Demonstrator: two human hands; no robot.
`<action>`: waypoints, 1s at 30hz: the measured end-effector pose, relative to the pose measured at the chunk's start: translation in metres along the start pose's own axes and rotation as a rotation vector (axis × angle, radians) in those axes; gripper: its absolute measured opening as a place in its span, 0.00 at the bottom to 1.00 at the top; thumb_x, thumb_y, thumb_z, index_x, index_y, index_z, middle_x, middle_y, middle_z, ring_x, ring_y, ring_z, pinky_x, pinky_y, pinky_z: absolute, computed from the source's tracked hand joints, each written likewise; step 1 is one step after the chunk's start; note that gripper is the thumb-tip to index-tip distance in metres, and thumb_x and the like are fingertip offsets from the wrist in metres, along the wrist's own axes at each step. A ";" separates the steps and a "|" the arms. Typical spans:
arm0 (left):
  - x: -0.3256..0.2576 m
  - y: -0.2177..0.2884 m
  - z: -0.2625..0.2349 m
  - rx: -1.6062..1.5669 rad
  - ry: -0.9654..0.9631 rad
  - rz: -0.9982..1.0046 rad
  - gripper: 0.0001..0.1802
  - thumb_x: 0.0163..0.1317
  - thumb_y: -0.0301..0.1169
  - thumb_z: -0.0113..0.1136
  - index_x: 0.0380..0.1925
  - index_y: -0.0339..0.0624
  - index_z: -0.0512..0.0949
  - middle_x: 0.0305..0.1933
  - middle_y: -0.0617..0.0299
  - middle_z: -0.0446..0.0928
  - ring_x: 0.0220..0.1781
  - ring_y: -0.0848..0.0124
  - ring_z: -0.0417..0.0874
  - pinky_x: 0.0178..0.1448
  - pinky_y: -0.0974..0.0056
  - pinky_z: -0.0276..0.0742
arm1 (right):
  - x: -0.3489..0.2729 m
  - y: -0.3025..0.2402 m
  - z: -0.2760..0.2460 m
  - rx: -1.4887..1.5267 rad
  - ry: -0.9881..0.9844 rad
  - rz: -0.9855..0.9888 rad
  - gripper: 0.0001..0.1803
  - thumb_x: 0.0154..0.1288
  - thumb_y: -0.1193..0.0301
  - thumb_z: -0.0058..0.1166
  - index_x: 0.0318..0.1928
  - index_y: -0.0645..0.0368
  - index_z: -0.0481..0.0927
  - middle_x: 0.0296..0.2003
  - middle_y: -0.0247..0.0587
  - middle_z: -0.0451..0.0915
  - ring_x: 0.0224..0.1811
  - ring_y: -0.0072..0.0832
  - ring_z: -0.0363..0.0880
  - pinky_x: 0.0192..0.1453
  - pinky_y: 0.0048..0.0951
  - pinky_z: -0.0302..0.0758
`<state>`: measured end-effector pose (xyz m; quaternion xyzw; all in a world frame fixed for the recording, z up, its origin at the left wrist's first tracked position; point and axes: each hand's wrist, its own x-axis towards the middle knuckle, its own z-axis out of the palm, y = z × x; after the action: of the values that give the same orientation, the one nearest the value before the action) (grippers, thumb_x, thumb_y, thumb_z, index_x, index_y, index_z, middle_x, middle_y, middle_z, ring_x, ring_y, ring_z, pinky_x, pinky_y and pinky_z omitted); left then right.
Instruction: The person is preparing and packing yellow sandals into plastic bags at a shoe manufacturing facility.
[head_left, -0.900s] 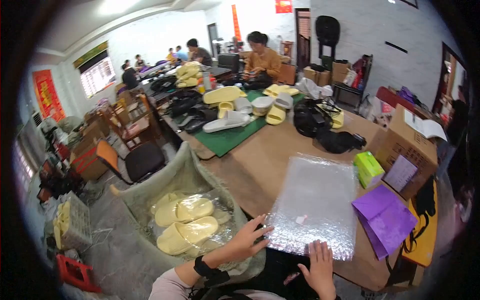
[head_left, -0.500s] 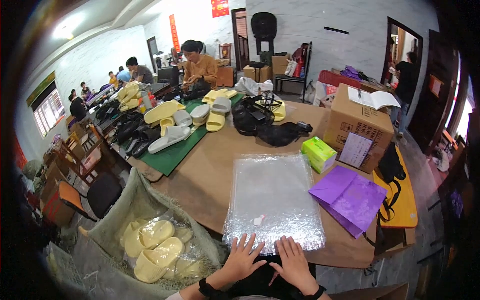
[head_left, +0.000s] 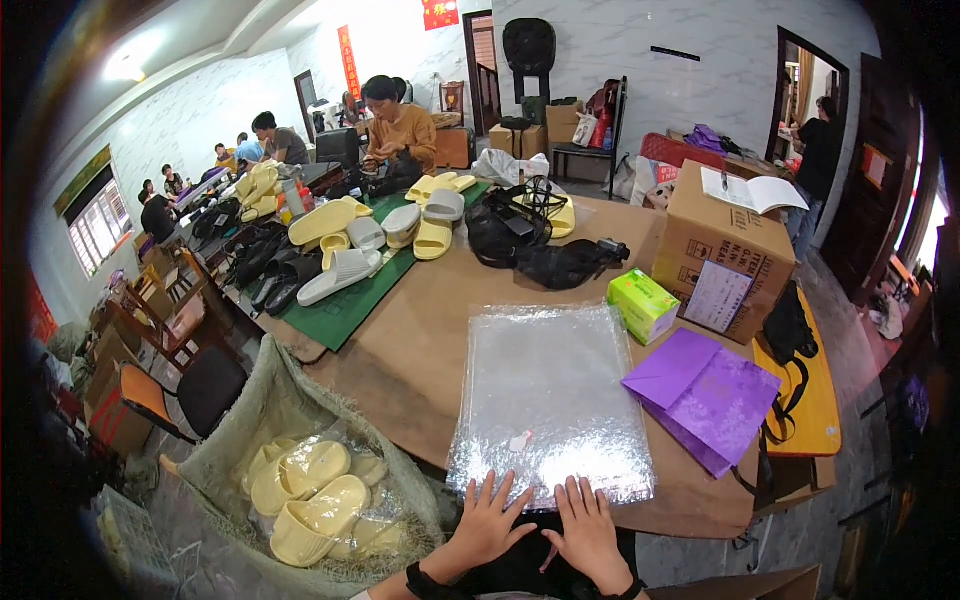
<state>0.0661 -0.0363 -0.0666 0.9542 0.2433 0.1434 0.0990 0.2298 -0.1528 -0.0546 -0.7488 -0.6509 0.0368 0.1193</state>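
Glossy clear plastic sheets, rough woven sack, matt cardboard carton

Walls: pale, grey-veined, marble-like, stretching from ten to one o'clock.
Ceiling light: glowing white at ten o'clock.
Window: barred, bright, at nine o'clock.
Chair: black seat, orange back, at eight o'clock.
Floor: grey, at three o'clock.
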 end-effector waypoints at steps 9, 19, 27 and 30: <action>0.002 0.001 -0.001 0.016 -0.038 -0.009 0.33 0.64 0.54 0.49 0.66 0.56 0.62 0.70 0.44 0.56 0.69 0.38 0.56 0.67 0.33 0.47 | 0.001 0.002 0.002 -0.020 -0.011 -0.001 0.42 0.56 0.53 0.59 0.65 0.61 0.61 0.67 0.52 0.58 0.71 0.47 0.52 0.71 0.50 0.49; 0.001 0.002 0.003 0.064 -0.050 -0.012 0.34 0.65 0.54 0.46 0.68 0.55 0.58 0.72 0.47 0.52 0.71 0.42 0.52 0.68 0.35 0.46 | -0.002 -0.005 -0.008 -0.002 -0.013 0.000 0.40 0.60 0.57 0.56 0.66 0.65 0.59 0.66 0.55 0.58 0.70 0.48 0.53 0.71 0.50 0.51; -0.005 -0.001 0.012 -0.024 0.028 -0.013 0.35 0.66 0.55 0.44 0.70 0.57 0.54 0.74 0.47 0.48 0.73 0.40 0.47 0.68 0.34 0.45 | -0.005 -0.006 -0.008 0.015 0.034 -0.022 0.39 0.59 0.59 0.57 0.66 0.66 0.59 0.66 0.55 0.60 0.70 0.49 0.53 0.71 0.49 0.52; -0.003 -0.001 0.013 -0.013 0.020 -0.008 0.35 0.66 0.56 0.44 0.69 0.57 0.55 0.73 0.47 0.48 0.73 0.40 0.48 0.68 0.34 0.45 | -0.004 -0.004 -0.009 0.016 0.032 -0.008 0.39 0.59 0.59 0.57 0.66 0.65 0.59 0.66 0.55 0.59 0.70 0.49 0.53 0.71 0.49 0.52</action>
<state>0.0677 -0.0385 -0.0798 0.9510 0.2475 0.1542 0.1032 0.2269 -0.1569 -0.0454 -0.7459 -0.6514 0.0293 0.1358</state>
